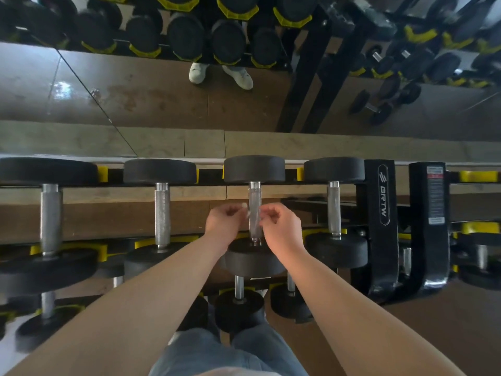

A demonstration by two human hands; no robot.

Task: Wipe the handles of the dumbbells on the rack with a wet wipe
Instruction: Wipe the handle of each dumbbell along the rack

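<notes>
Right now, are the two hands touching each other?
Apart. The head view shows the handle at its full width between the left hand and the right hand, so they do not meet.

A mirror [141, 96] runs along the wall. Reflected in the mirror is a pair of white shoes [221, 74] on a brown floor. A pale stone ledge [162, 143] lies just below the mirror. Brown floor [447, 335] spreads well below it.

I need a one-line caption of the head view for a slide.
Left hand pinches a white wipe at a dumbbell handle on the rack, right hand opposite.
</notes>
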